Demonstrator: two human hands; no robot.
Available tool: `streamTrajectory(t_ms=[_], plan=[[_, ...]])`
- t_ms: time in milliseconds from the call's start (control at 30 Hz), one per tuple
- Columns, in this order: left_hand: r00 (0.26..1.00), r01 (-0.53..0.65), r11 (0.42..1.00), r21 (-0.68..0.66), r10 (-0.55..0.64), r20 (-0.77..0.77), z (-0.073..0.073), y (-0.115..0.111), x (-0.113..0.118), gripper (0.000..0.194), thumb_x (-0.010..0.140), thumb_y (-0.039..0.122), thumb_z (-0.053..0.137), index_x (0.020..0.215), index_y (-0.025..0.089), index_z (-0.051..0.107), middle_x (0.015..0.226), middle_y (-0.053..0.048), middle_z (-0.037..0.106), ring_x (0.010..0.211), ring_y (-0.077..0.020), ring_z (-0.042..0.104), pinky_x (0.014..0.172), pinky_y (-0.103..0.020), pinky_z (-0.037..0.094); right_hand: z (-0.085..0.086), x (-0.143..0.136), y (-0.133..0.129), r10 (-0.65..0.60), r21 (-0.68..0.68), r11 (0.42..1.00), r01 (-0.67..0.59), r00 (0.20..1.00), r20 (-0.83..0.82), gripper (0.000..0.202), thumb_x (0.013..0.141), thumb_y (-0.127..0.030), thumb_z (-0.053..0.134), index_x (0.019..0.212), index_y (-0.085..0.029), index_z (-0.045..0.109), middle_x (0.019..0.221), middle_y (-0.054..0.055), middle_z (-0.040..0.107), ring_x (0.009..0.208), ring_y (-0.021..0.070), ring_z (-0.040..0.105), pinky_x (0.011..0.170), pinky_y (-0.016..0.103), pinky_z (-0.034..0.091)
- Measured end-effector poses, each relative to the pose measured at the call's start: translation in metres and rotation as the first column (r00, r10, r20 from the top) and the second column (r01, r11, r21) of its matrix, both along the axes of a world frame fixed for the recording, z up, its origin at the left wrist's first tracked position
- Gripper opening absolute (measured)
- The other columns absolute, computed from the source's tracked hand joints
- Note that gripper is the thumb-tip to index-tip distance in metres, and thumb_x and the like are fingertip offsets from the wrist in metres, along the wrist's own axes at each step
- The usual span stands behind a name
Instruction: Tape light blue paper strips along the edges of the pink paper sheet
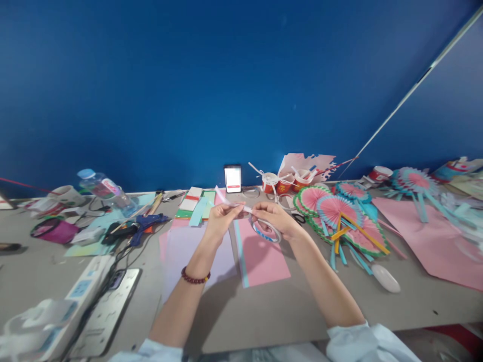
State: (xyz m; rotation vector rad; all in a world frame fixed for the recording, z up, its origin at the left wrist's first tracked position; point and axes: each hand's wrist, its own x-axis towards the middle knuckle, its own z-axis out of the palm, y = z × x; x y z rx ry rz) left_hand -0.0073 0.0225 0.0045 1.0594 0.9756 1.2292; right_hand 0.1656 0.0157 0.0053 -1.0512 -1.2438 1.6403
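My left hand (223, 219) pinches one end of a narrow white strip of tape (247, 208) in the middle of the view. The strip runs across to my right hand (274, 217), whose fingers are closed on it too. From the right fingers hangs a tape roll (268, 235), a white ring with blue on its inner side. Both hands are held above the table, close together. Below them lie a pink sheet (264, 256) with a light blue edge strip and a pale lilac sheet (188, 251).
Paper fans (339, 216) and a white computer mouse (385, 278) lie right. Red cups (269, 183) and a lit phone (233, 179) stand at the back. Left are a bottle (107, 188), blue glue gun (149, 223), power strip (81, 296) and another phone (107, 314).
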Motion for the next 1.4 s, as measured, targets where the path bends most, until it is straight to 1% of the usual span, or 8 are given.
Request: streamTrajectory(t_ms=[200,400,500,700,833,1100,1267,1400], plan=[[0.989,0.144,0.974,0.175,-0.133,-0.070,-0.005,0.000,0.004,0.034,0.056,0.030,0.083,0.084,0.016,0.070,0.081,-0.005,0.071,0.077,-0.0180,0.066,0.069,-0.028,0.054,0.003,0.002,0.000,-0.040,-0.028,0.999,0.036,0.992,-0.123,0.026,0.065,-0.036,0.073,0.072,-0.015,0.059,0.056,-0.003,0.059,0.036,0.0038,0.042,0.034,0.017,0.029],[0.953,0.018,0.917,0.399,0.105,-0.284,-0.015,-0.001,0.007,0.015,0.069,0.031,0.074,0.073,0.017,0.070,0.075,-0.004,0.069,0.068,-0.0149,0.063,0.063,-0.025,0.051,0.004,-0.001,-0.001,-0.018,-0.068,0.998,0.009,0.991,-0.131,0.029,0.063,-0.037,0.075,0.075,-0.015,0.060,0.055,-0.004,0.059,0.035,0.0032,0.041,0.033,0.016,0.028],[0.923,0.048,0.841,0.539,0.169,-0.345,-0.013,-0.003,0.006,0.012,0.075,0.031,0.069,0.076,0.019,0.071,0.076,-0.004,0.069,0.069,-0.0154,0.062,0.063,-0.027,0.050,0.003,-0.001,0.000,-0.025,-0.070,0.997,0.015,0.988,-0.154,0.030,0.063,-0.037,0.075,0.075,-0.015,0.059,0.055,-0.004,0.058,0.035,0.0035,0.042,0.032,0.016,0.028],[0.853,0.154,0.710,0.687,0.256,-0.455,-0.009,-0.004,0.001,0.013,0.083,0.030,0.061,0.081,0.021,0.071,0.078,-0.005,0.069,0.074,-0.0170,0.062,0.068,-0.029,0.049,0.001,0.000,0.000,-0.042,-0.056,0.998,0.034,0.990,-0.135,0.029,0.063,-0.037,0.074,0.075,-0.016,0.058,0.054,-0.005,0.058,0.034,0.0036,0.041,0.031,0.015,0.029],[0.808,0.219,0.642,0.735,0.303,-0.505,-0.012,0.000,-0.003,0.016,0.086,0.029,0.056,0.084,0.022,0.070,0.082,-0.006,0.069,0.078,-0.0182,0.062,0.071,-0.031,0.048,0.000,0.001,0.001,-0.044,-0.048,0.998,0.040,0.995,-0.090,0.027,0.064,-0.036,0.073,0.074,-0.016,0.058,0.055,-0.004,0.059,0.034,0.0036,0.042,0.031,0.015,0.030],[0.790,0.228,0.616,0.754,0.335,-0.513,-0.019,0.004,-0.003,0.016,0.085,0.028,0.055,0.081,0.022,0.069,0.082,-0.007,0.068,0.079,-0.0185,0.060,0.074,-0.031,0.046,0.001,0.003,0.000,-0.019,-0.026,1.000,0.017,0.996,-0.086,0.022,0.068,-0.034,0.069,0.073,-0.017,0.056,0.055,-0.004,0.059,0.035,0.0038,0.041,0.032,0.015,0.030],[0.768,0.233,0.559,0.796,0.397,-0.503,-0.021,0.004,-0.002,0.015,0.085,0.021,0.053,0.081,0.022,0.067,0.084,-0.007,0.068,0.084,-0.0186,0.061,0.075,-0.031,0.047,0.006,0.001,-0.002,-0.040,-0.046,0.998,0.034,0.991,-0.131,0.025,0.064,-0.034,0.072,0.073,-0.017,0.056,0.055,-0.005,0.057,0.035,0.0039,0.041,0.032,0.016,0.028],[0.755,0.246,0.554,0.795,0.405,-0.516,-0.021,0.005,-0.002,0.016,0.085,0.019,0.052,0.081,0.022,0.066,0.083,-0.007,0.067,0.082,-0.0187,0.061,0.075,-0.031,0.047,0.008,0.001,-0.003,-0.034,-0.049,0.998,0.026,0.986,-0.161,0.026,0.064,-0.034,0.072,0.071,-0.017,0.055,0.055,-0.006,0.054,0.035,0.0032,0.038,0.033,0.017,0.027]])
